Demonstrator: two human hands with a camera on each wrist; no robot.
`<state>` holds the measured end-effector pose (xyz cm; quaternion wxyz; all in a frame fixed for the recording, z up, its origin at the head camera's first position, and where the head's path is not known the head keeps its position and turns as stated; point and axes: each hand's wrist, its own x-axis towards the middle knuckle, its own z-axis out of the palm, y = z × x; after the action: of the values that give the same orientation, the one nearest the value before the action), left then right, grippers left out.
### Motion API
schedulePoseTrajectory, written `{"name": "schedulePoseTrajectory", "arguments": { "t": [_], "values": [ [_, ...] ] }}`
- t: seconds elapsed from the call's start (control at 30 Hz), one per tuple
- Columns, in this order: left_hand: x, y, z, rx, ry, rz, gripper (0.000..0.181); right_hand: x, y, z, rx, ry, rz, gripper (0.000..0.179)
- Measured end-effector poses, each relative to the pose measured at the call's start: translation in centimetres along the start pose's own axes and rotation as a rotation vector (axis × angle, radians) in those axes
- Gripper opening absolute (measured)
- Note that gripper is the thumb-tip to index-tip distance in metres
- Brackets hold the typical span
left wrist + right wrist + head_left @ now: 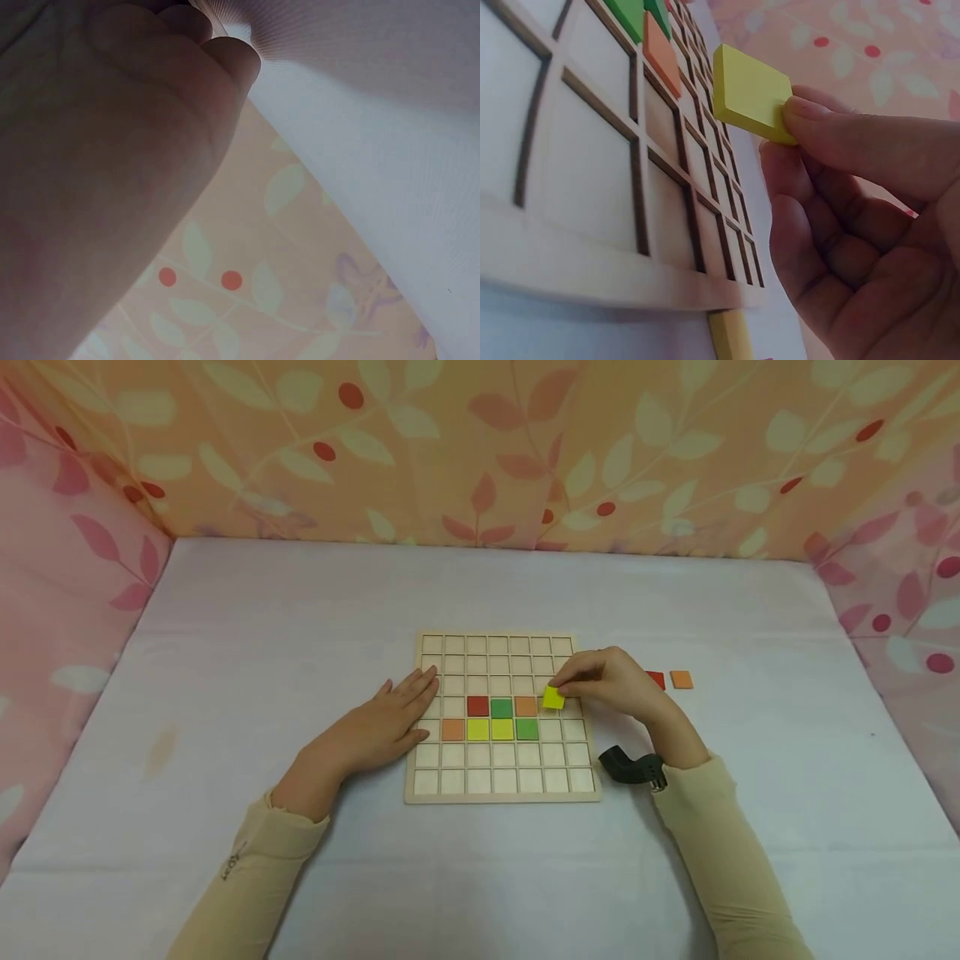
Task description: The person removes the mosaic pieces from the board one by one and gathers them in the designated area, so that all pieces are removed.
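Note:
In the head view, a wooden grid board [504, 798] lies flat on the table. My right hand [611, 681] pinches a square yellow tile [553, 697] by its edge between thumb and fingertips. In the right wrist view this yellow tile [751, 94] is tilted, held above the board's cells. My left hand [375, 727] lies flat, its fingertips and thumb over the board's left edge. Two middle rows hold set tiles: a red tile [477, 706], a green tile [502, 707] and an orange tile [526, 706] above, with orange, yellow and green ones below.
Right of the board lie a red tile [656, 679], partly behind my hand, and an orange tile [681, 679]. Another yellow tile [731, 334] lies beyond the board edge. A black curved device [630, 766] sits at my right wrist. Patterned cloth [480, 452] walls the table.

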<state>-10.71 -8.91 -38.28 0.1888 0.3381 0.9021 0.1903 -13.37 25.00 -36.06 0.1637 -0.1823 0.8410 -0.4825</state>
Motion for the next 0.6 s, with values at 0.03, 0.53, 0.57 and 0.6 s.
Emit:
{"name": "schedulePoseTrajectory", "arguments": {
  "t": [0.03, 0.53, 0.57, 0.6],
  "values": [
    [0.0, 0.0, -0.1, 0.000, -0.002, 0.000, 0.066, -0.1, 0.0, -0.2, 0.012, -0.004, 0.001, 0.011],
    [0.2, -0.1, 0.2, 0.019, 0.003, 0.007, 0.067, -1.4, 1.1, -3.0, -0.094, -0.065, 0.003, 0.011],
    [0.2, -0.1, 0.2, 0.021, 0.004, 0.008, 0.067, -1.5, 1.1, -3.2, -0.096, -0.069, 0.012, 0.011],
    [0.2, -0.1, 0.1, 0.021, 0.004, 0.009, 0.067, -1.6, 1.2, -3.3, -0.097, -0.072, 0.020, 0.011]
  ]
}}
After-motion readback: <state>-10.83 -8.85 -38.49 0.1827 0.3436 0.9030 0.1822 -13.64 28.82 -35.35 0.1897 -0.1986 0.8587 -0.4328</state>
